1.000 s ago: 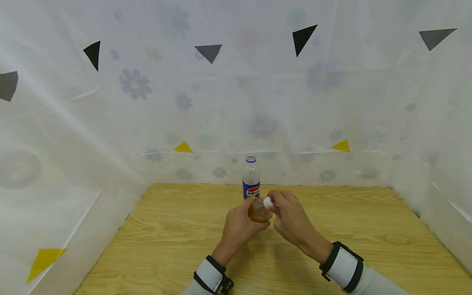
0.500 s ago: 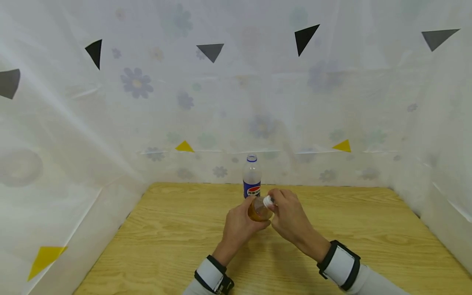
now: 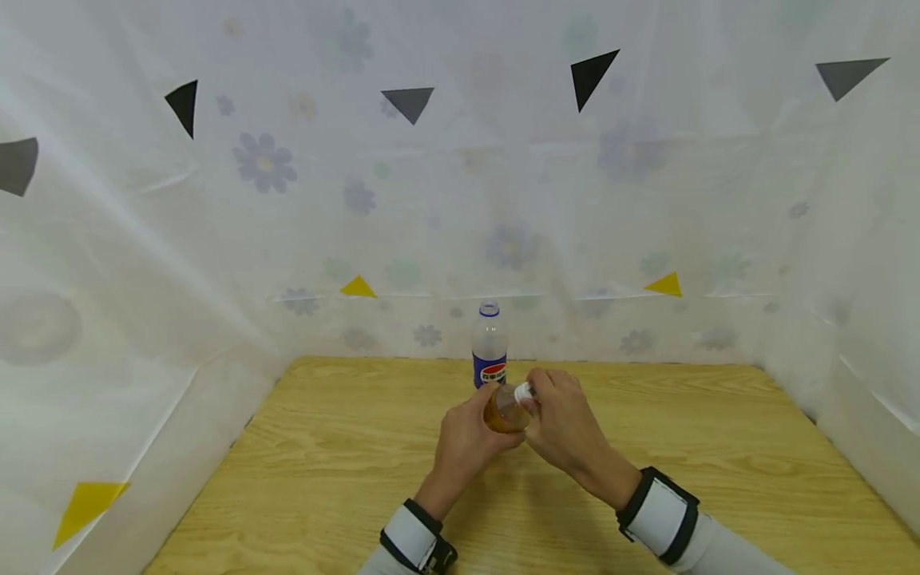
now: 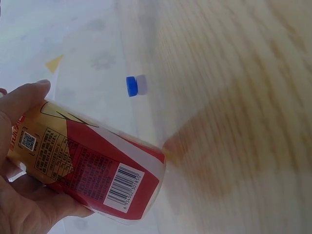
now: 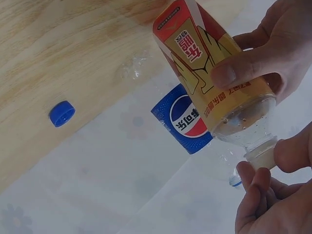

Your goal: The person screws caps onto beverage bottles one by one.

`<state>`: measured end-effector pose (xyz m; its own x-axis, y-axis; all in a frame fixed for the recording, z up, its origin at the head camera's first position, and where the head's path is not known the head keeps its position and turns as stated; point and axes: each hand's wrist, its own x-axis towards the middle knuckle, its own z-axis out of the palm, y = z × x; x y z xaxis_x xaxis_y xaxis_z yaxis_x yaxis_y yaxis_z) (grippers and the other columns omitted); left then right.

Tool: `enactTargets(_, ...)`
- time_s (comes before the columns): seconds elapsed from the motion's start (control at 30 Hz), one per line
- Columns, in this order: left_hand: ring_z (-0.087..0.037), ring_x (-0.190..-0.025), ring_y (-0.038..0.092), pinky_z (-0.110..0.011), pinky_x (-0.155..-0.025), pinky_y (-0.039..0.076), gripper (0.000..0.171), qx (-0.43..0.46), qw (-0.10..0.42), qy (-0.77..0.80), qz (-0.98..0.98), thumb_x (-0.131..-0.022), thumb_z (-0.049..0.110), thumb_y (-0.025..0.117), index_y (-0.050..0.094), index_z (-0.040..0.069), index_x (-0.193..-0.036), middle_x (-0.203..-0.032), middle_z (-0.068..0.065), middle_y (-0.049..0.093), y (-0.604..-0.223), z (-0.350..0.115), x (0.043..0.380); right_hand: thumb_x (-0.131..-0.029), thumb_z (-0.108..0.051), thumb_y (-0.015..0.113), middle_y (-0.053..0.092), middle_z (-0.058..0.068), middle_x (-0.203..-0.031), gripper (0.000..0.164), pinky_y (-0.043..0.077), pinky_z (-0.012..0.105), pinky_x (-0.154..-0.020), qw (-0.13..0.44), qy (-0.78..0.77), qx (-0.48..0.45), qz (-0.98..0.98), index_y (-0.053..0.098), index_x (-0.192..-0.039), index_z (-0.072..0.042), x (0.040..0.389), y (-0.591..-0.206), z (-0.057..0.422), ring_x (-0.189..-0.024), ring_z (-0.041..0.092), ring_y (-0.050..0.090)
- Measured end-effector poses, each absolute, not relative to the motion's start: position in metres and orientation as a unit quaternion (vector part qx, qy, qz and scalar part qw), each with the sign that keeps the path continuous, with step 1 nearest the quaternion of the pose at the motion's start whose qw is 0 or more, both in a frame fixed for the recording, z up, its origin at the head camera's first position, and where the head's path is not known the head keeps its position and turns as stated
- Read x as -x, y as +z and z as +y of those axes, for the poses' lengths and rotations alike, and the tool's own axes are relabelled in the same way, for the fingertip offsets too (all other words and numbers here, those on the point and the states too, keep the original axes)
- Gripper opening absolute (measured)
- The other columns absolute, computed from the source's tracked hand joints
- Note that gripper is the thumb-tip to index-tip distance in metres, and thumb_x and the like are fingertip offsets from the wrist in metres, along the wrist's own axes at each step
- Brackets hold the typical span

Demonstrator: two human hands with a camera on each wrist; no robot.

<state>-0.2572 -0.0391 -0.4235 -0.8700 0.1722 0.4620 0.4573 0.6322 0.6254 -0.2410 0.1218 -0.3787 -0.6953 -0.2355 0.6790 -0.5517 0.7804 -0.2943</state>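
Note:
My left hand (image 3: 463, 431) grips a drink bottle (image 3: 503, 411) with amber liquid. In the left wrist view the red and gold label (image 4: 97, 165) with its barcode shows, fingers and thumb wrapped round the upper part. The bottle leans, its neck toward my right hand (image 3: 564, 419), which pinches the white cap (image 3: 523, 392) between thumb and fingers. The cap sits at the bottle's mouth, partly covered by the fingertips. Just behind stands a clear Pepsi bottle (image 3: 489, 339) with a blue label and no cap, its lower part hidden by the hands and the held bottle.
A blue bottle cap (image 5: 62, 114) lies on the wooden table (image 3: 345, 479), seen in both wrist views. White flower-patterned sheeting (image 3: 460, 200) walls the table at the back and sides, with black, grey and yellow triangles on it.
My right hand and wrist have turned slightly and shifted a little left while pinching the cap. The left hand and both bottles have stayed nearly in place.

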Motion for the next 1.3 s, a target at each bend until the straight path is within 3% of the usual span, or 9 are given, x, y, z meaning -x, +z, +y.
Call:
enactTargets(0.4, -0.019, -0.102, 0.074, -0.034, -0.084, 0.061, 0.057, 0.179, 0.190, -0.396, -0.880, -0.075, 0.028, 0.090, 0.063, 0.023, -0.125, -0.116, -0.002, 0.075, -0.425, -0.038, 0.255, -0.078, 0.003, 0.074, 0.056, 0.004, -0.072, 0.016, 0.042, 0.032, -0.061, 0.346, 0.224, -0.229, -0.882, 0.059, -0.080, -0.003, 0.242, -0.377, 0.121, -0.063, 0.014, 0.047)
enactTargets(0.77, -0.019, -0.101, 0.074, -0.034, -0.082, 0.061, 0.059, 0.170, 0.193, -0.392, -0.883, -0.076, 0.030, 0.090, 0.063, 0.022, -0.128, -0.116, -0.003, 0.075, -0.426, -0.038, 0.255, -0.083, -0.002, 0.070, 0.049, 0.001, -0.066, 0.015, 0.035, 0.025, -0.054, 0.329, 0.220, -0.222, -0.891, 0.057, -0.077, -0.002, 0.240, -0.374, 0.120, -0.057, 0.011, 0.039)
enactTargets(1.3, -0.020, -0.102, 0.074, -0.034, -0.085, 0.060, 0.060, 0.169, 0.185, -0.393, -0.885, -0.076, 0.035, 0.091, 0.063, 0.020, -0.127, -0.117, -0.003, 0.075, -0.425, -0.040, 0.254, -0.088, -0.007, 0.072, 0.055, 0.002, -0.073, 0.013, 0.042, 0.029, -0.060, 0.260, 0.227, -0.201, -0.917, 0.060, -0.086, -0.002, 0.233, -0.364, 0.120, -0.064, 0.013, 0.048)
